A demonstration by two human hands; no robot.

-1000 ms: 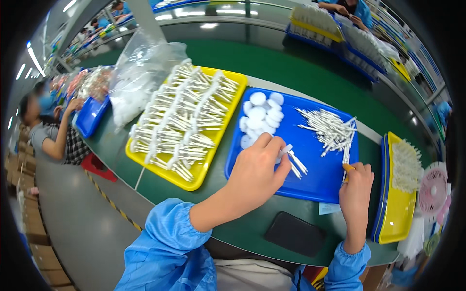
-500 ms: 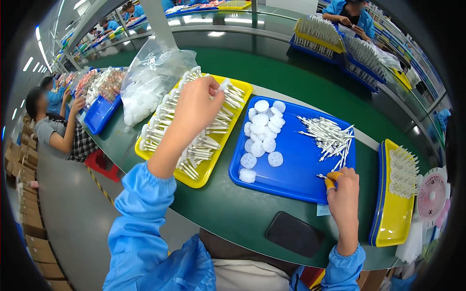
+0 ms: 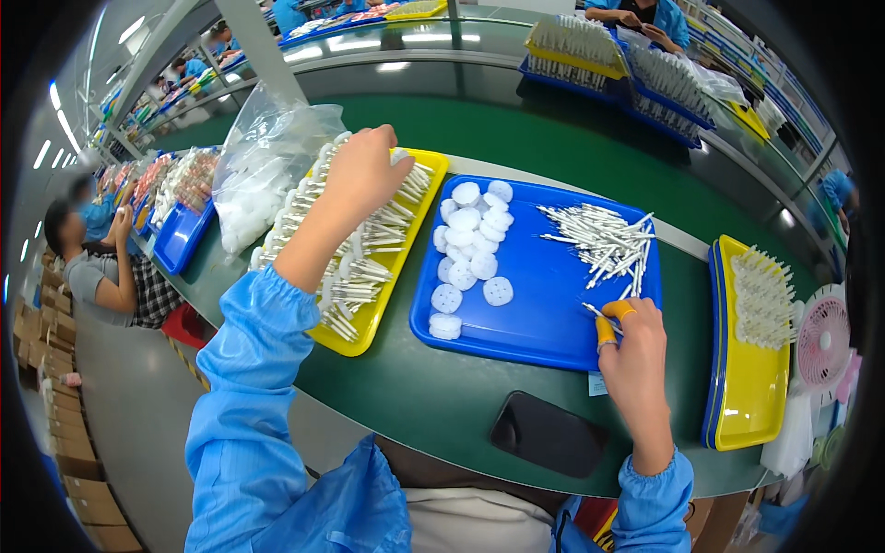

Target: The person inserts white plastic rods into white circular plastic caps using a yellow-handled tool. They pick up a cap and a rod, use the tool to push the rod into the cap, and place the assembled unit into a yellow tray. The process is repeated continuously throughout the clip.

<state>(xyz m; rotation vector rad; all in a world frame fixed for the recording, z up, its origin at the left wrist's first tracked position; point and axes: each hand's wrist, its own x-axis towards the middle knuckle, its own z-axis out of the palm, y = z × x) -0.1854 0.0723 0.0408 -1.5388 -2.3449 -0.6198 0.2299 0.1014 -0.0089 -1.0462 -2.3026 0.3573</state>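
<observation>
My left hand (image 3: 362, 175) is over the far part of a yellow tray (image 3: 376, 318), its fingers curled down; whatever they hold is hidden behind them. White discs fitted with thin white sticks (image 3: 369, 276) lie in rows on that tray. My right hand (image 3: 634, 348), with yellow covers on two fingertips, pinches a thin white stick (image 3: 591, 308) above the near right edge of a blue tray (image 3: 544, 318). On the blue tray, loose white discs with small holes (image 3: 498, 291) lie at the left. A heap of loose white sticks (image 3: 599, 238) lies at the right.
A clear plastic bag of white pieces (image 3: 258, 184) stands left of the yellow tray. Near the front edge lies a black phone (image 3: 550, 433). Stacked trays (image 3: 751, 405) and a pink fan (image 3: 823, 341) are at the right. A co-worker (image 3: 101, 263) sits at the left.
My left hand has gone to the far end of the yellow tray; the white piece seen at its fingertips before no longer shows. My right hand still pinches a stick. The whole view has shifted slightly.
</observation>
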